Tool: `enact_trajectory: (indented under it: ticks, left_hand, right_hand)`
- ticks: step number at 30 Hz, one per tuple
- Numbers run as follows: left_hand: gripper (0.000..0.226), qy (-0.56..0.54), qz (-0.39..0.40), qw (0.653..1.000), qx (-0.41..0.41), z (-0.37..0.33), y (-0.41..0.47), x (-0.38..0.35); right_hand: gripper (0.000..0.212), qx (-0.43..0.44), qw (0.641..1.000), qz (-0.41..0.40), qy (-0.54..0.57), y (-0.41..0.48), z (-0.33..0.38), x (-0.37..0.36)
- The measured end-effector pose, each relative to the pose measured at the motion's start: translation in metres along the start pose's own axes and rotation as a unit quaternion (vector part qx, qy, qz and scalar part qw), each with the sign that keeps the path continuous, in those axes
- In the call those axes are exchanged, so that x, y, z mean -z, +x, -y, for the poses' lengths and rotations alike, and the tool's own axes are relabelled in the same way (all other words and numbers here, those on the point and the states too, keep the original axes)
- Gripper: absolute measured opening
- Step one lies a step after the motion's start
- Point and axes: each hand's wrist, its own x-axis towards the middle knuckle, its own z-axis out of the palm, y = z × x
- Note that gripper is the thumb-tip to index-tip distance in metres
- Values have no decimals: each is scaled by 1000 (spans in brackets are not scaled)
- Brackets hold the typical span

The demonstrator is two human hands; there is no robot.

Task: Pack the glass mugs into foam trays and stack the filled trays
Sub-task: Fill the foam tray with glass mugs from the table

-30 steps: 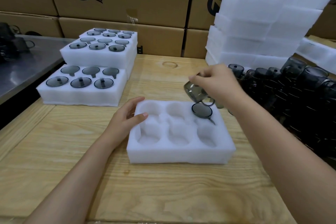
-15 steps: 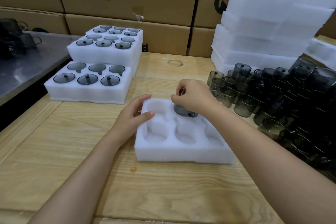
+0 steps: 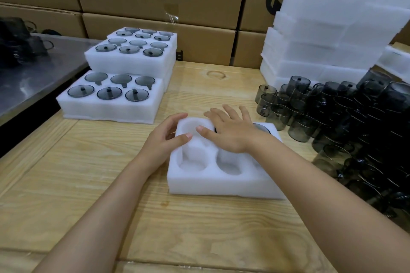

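Cartons (image 3: 155, 6) back a wooden surface (image 3: 111, 195) with the tray (image 3: 221, 186) at centre. Left hand (image 3: 164, 139) grips its far-left corner. Right hand (image 3: 230, 133), fingers flat and spread, covers a mug (image 3: 215, 130) mid back row. Best to press evenly, straight down, with the tray braced.

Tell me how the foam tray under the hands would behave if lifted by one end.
Probably light: the foam tray is thick white foam with deep wells. It may flex somewhat, as only thin walls separate the wells. Likely to slide easily; the left hand grips its corner.
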Motion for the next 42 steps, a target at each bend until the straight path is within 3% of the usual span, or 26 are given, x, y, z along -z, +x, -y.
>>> enact_trajectory:
  ticks: [5, 11, 14, 16, 19, 22, 24, 28, 36, 40, 42]
  left_hand:
    - [70, 6, 2, 1000, -2, 0, 0, 0]
    - [69, -3, 2, 1000, 2, 1, -1, 1]
    - [67, -12, 3, 1000, 5, 1, -1, 1]
    - [67, -17, 5, 1000, 7, 1, -1, 1]
    - [68, -22, 10, 1000, 11, 2, -1, 1]
    - [68, -25, 12, 1000, 13, 1, -1, 1]
    - [68, -24, 13, 1000, 11, 0, -1, 1]
    - [69, -26, 13, 1000, 10, 0, -1, 1]
    - [68, -23, 10, 1000, 3, 2, 0, 1]
    - [69, -25, 10, 1000, 3, 3, 0, 1]
    - [68, -24, 10, 1000, 1, 4, 0, 1]
  right_hand:
    - [78, -20, 999, 40, -1, 6, 3, 2]
    - [67, 18, 995, -57, 74, -3, 3, 1]
    - [46, 33, 950, -150, 272, -14, -3, 10]
    - [35, -14, 912, -231, 339, -21, -19, 21]
    - [33, -158, 919, -288, 218, -29, -60, 34]
    - [39, -321, 922, -199, 85, -39, -93, 33]
    - [37, -375, 917, -129, 44, -45, -103, 27]
    - [4, -387, 917, -96, -26, -50, -109, 19]
    - [20, -375, 917, -138, -4, -49, -101, 17]
    - [8, -349, 923, -159, 34, -50, -95, 22]
    - [14, -342, 919, -172, 89, -50, -94, 27]
